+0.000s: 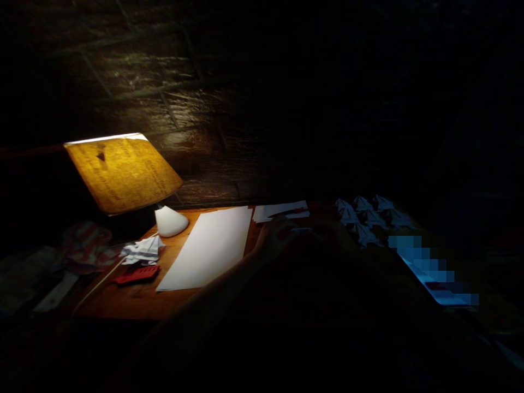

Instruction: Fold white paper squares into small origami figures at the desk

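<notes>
The scene is very dark, lit only by a lamp. My left hand [273, 236] rests on the wooden table [135, 297] with its fingers curled around a small pale piece [301, 231], probably paper. My right hand [331, 232] is a dim shape just right of that piece, its fingers too dark to read. A large white sheet [210, 246] lies left of my left hand. A smaller white paper [280, 210] with a dark red-tipped object on it lies just beyond my hands. Several folded paper figures [370, 217] sit to the right.
A lit lamp with a yellow shade [123, 172] and white base [170, 221] stands at the back left. Crumpled paper [143, 250], a red flat object [137, 274] and striped cloth [85, 243] lie left. A glowing blue screen [434, 270] is on the right.
</notes>
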The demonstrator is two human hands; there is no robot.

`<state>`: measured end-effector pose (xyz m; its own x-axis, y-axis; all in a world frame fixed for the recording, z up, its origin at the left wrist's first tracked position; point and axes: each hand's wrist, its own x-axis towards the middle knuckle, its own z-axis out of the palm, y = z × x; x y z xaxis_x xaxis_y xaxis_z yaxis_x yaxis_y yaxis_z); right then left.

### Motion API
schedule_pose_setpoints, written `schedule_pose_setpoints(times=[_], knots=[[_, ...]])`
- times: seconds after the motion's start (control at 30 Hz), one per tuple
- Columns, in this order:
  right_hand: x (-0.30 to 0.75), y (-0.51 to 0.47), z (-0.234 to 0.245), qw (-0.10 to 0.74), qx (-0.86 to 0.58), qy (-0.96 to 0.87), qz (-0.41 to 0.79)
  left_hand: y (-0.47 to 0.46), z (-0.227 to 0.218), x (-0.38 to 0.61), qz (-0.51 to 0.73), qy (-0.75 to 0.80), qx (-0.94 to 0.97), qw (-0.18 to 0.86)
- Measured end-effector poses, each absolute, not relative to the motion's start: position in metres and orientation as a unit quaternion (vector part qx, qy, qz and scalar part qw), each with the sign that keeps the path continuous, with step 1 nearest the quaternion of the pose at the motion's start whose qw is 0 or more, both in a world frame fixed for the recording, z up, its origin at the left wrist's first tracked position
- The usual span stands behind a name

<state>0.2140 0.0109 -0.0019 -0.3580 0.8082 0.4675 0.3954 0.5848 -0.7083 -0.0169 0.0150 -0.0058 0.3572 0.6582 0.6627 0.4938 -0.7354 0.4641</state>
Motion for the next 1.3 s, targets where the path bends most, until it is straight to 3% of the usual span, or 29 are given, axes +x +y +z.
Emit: schedule_pose_setpoints(times=[0.17, 0.6, 0.97, 1.2, 1.3], knots=[[0.212, 0.007, -0.001, 0.431, -0.402, -0.754, 0.292, 0.016, -0.012, -0.018, 0.452, 0.389, 0.791, 0.139], [0.213, 0.009, 0.000, 0.472, -0.326, -0.759, 0.308, 0.010, -0.005, -0.015, 0.496, 0.344, 0.790, 0.110], [0.207, 0.013, 0.002, 0.473, -0.332, -0.753, 0.314, 0.021, -0.017, -0.006, 0.550, 0.352, 0.680, 0.333], [0.203, 0.011, 0.000, 0.532, -0.359, -0.662, 0.388, 0.015, -0.010, 0.002, 0.582, 0.315, 0.614, 0.430], [0.202, 0.009, 0.001, 0.508, -0.368, -0.660, 0.413, 0.013, -0.006, 0.003, 0.573, 0.325, 0.606, 0.446]])
